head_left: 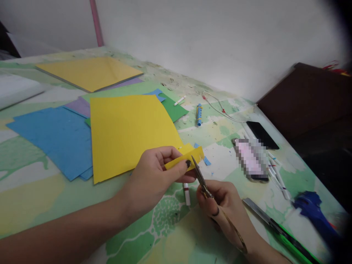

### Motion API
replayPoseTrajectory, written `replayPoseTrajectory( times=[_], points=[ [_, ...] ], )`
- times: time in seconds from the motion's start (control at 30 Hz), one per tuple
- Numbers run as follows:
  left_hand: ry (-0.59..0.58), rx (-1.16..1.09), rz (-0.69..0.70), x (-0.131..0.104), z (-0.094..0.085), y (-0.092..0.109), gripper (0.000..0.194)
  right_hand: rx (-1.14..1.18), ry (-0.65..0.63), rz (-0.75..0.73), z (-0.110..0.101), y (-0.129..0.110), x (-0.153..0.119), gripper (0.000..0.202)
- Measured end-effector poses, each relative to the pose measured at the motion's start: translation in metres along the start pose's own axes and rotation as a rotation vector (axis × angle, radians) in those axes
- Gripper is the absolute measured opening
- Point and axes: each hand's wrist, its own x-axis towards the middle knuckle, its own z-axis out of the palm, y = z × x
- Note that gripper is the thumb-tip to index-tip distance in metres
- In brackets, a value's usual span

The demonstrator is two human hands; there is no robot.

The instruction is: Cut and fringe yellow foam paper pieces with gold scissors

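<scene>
My left hand (156, 172) pinches a narrow yellow paper strip (178, 160) between thumb and fingers. Short slits show along the strip's right end. In my right hand (225, 205) is a pair of scissors (202, 179), their pointed blades at the strip's edge close to my left thumb. Just below the strip, a white marker (186, 194) with a dark red band lies partly behind my left fingers. Beyond my left hand is a large yellow sheet (129, 132) on top of other coloured papers. A small blue paper scrap (206, 160) lies past the strip's end.
Blue sheets (55, 135) and a yellow pad (90, 71) lie left and behind. A rolled blue paper (199, 114) stands farther back. To the right are a black phone (262, 135), another phone (253, 159), a green box cutter (286, 234) and a dark blue object (310, 207).
</scene>
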Motion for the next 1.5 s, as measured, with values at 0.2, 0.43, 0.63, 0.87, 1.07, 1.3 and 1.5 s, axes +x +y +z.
replayPoseTrajectory(
  times=[0.2,0.43,0.63,0.87,1.07,1.3,1.5],
  points=[
    [-0.004,-0.001,0.009,0.0005,0.0003,0.0002,0.01,-0.035,0.039,-0.001,0.0018,-0.002,0.0022,0.045],
    [-0.002,0.005,0.009,0.0005,0.0011,0.0005,0.011,-0.114,0.096,0.009,0.0029,-0.0049,0.0028,0.052],
    [-0.008,0.012,0.007,0.0,0.0005,0.0008,0.01,-0.123,0.096,0.048,0.003,-0.0034,0.0031,0.046],
    [-0.015,0.009,0.012,0.0001,-0.0006,0.0002,0.011,-0.071,0.061,-0.01,0.0017,-0.0016,0.0011,0.044],
    [-0.004,0.014,0.013,0.0002,0.0003,0.0022,0.011,-0.017,-0.001,-0.048,0.0,-0.0029,-0.0005,0.042],
    [-0.007,-0.002,0.018,0.0013,0.0001,0.0016,0.01,-0.003,-0.018,-0.041,-0.0005,-0.0019,-0.0009,0.044],
    [-0.01,0.001,0.02,-0.0002,-0.0005,0.0008,0.011,-0.006,-0.014,-0.057,-0.0002,-0.0002,-0.0005,0.046]
  ],
)
